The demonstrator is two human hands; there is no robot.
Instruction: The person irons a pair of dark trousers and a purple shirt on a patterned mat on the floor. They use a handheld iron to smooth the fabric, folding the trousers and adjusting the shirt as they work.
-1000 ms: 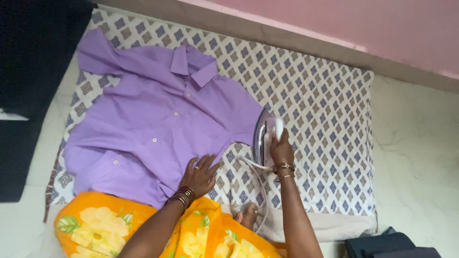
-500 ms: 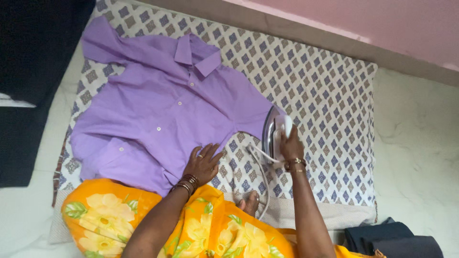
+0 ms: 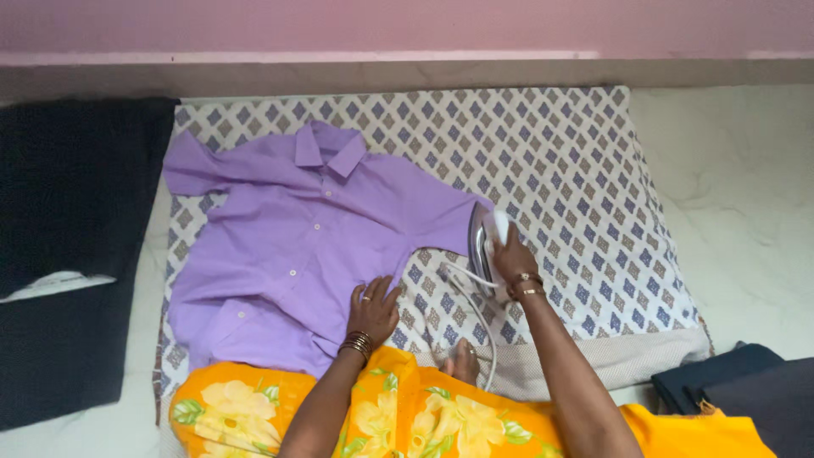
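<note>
Now your right hand (image 3: 514, 261) wraps the iron (image 3: 487, 242) by its handle, likely heavy; left hand (image 3: 371, 307) spreads flat on the soft shirt (image 3: 297, 246).

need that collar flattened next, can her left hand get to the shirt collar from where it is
Probably yes. The left hand lies flat on the purple shirt near its hem, and only bare shirt front lies between it and the collar. The iron, in the right hand, stands off to the side.

Pale marble floor (image 3: 746, 195) carries patterned diamond-print mat (image 3: 560, 161); on the mat my purple shirt (image 3: 297, 237) lies flat, iron (image 3: 485, 242) stands at its sleeve edge; dark cloths (image 3: 68, 254) beside mat
</note>
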